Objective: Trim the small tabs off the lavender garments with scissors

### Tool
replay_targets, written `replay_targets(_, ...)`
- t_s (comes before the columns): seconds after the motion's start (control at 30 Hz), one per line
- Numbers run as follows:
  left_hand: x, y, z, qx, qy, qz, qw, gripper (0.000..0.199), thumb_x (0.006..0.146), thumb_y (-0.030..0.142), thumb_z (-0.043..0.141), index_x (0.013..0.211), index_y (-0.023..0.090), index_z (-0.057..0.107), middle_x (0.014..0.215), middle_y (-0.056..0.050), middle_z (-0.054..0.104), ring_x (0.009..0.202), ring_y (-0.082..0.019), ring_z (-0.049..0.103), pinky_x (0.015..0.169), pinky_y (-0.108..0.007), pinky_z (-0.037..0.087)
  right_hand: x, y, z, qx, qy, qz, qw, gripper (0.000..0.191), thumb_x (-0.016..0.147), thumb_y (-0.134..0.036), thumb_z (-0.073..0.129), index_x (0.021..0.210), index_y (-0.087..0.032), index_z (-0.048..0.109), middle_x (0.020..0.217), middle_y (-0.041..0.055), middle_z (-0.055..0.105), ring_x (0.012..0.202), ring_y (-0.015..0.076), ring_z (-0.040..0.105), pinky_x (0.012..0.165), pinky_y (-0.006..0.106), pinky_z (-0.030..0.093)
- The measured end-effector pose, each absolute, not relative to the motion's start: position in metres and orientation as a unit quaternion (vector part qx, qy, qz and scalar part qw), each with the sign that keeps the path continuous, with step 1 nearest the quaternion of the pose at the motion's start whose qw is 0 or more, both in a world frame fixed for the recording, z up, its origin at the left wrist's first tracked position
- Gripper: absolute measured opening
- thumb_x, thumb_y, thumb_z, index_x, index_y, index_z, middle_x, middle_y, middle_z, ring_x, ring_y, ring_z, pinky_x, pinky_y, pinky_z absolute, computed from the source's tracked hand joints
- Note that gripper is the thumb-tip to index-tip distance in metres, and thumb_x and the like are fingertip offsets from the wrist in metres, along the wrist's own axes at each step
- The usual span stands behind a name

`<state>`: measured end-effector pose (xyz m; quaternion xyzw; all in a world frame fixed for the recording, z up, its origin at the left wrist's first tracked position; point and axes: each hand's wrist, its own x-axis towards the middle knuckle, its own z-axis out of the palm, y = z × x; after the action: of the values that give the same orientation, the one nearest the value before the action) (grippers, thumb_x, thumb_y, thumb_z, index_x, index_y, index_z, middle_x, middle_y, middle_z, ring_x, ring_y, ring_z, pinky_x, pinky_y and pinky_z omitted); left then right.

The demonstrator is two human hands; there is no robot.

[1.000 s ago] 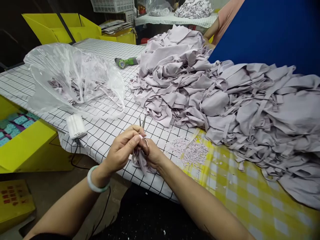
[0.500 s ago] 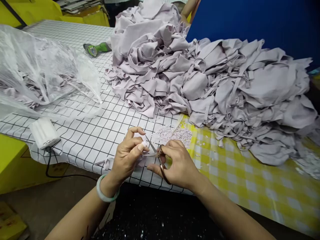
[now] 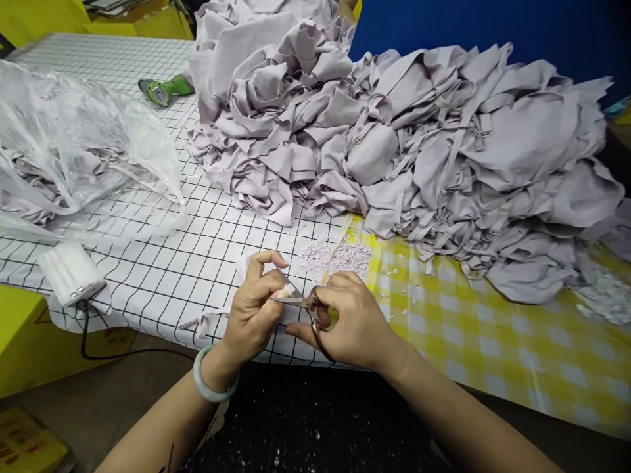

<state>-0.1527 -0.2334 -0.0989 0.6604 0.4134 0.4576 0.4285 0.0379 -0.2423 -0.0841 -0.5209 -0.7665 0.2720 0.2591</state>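
Left grip (image 3: pixel 251 312) pinching fabric (image 3: pixel 290 288) | right grip (image 3: pixel 353 322) grasping scissors (image 3: pixel 306 303) | table edge (image 3: pixel 162 330) near, room leftward

The gridded tabletop (image 3: pixel 207 230) is lit brightly, glare is reflected by the plastic bag (image 3: pixel 152 157), the floor (image 3: pixel 142 387) is left dim, and frame edges are stretched by wide-angle distortion.

Fabric heap (image 3: pixel 374 141) tinted pale mauve-grey, unpatterned; the same tint repeated in the cloth strip (image 3: pixel 203 325); scissors (image 3: pixel 318 336) toned bronze-brown at the handles, grey at the blades; scraps (image 3: pixel 351 257) flecked pinkish and whitish; table covering (image 3: pixel 197 266) ruled in black grid on white; plastic sheet (image 3: pixel 468 322) checked in yellow and white; panel (image 3: pixel 473 23) coloured deep blue; bangle (image 3: pixel 204 378) tinted pale green; garment (image 3: pixel 315 420) specked whitish on black; block (image 3: pixel 71 270) coloured white, cable (image 3: pixel 128 355) black.
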Motion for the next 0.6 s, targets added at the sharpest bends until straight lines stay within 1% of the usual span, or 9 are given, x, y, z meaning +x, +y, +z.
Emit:
replay_targets(0.17,-0.151,-0.234,-0.101,0.644,0.398,0.465,0.458,0.03,0.1,0.041,0.05,0.078,0.022,0.059,0.11,-0.009,0.051,0.112,-0.026,0.049,0.086,-0.041,0.051,0.036,-0.242,-0.086,-0.52,-0.768,0.269,0.26,0.056,0.078,-0.067,0.07,0.052,-0.021,0.049,0.052,-0.0008,0.05,0.059,0.0154,0.045,0.072,0.034,0.036)
replay_targets(0.2,-0.15,-0.234,-0.102,0.641,0.392,0.47,0.464,0.029,0.1,0.04,0.051,0.079,0.021,0.06,0.113,-0.009,0.05,0.111,-0.026,0.049,0.086,-0.04,0.051,0.036,-0.243,-0.086,-0.519,-0.767,0.27,0.265,0.057,0.079,-0.067,0.069,0.052,-0.021,0.049,0.051,-0.0011,0.049,0.059,0.015,0.044,0.072,0.034,0.035)
replay_targets(0.27,-0.149,-0.233,-0.103,0.64,0.374,0.482,0.467,0.027,0.1,0.038,0.053,0.08,0.021,0.061,0.11,-0.009,0.051,0.113,-0.026,0.048,0.087,-0.04,0.05,0.036,-0.243,-0.087,-0.519,-0.762,0.272,0.275,0.058,0.08,-0.067,0.067,0.052,-0.02,0.048,0.05,-0.0017,0.049,0.058,0.0142,0.043,0.072,0.033,0.034)
replay_targets(0.4,-0.145,-0.229,-0.106,0.649,0.356,0.489,0.462,0.028,0.099,0.035,0.055,0.076,0.021,0.061,0.094,-0.009,0.052,0.113,-0.028,0.047,0.087,-0.04,0.048,0.038,-0.246,-0.09,-0.527,-0.751,0.272,0.291,0.06,0.083,-0.068,0.066,0.052,-0.019,0.049,0.05,-0.0025,0.048,0.056,0.0129,0.042,0.069,0.031,0.033)
replay_targets(0.5,-0.141,-0.226,-0.106,0.651,0.364,0.476,0.467,0.03,0.099,0.036,0.054,0.074,0.021,0.061,0.09,-0.009,0.052,0.109,-0.028,0.049,0.085,-0.042,0.048,0.041,-0.248,-0.092,-0.531,-0.745,0.265,0.305,0.061,0.084,-0.068,0.064,0.052,-0.019,0.049,0.05,-0.0029,0.046,0.054,0.012,0.041,0.067,0.03,0.033)
replay_targets(0.6,-0.134,-0.224,-0.106,0.656,0.35,0.468,0.477,0.029,0.1,0.033,0.053,0.074,0.022,0.06,0.084,-0.008,0.052,0.11,-0.028,0.047,0.088,-0.042,0.046,0.046,-0.251,-0.095,-0.543,-0.735,0.252,0.32,0.062,0.085,-0.069,0.063,0.051,-0.019,0.05,0.049,-0.0034,0.044,0.051,0.0112,0.04,0.064,0.029,0.034)
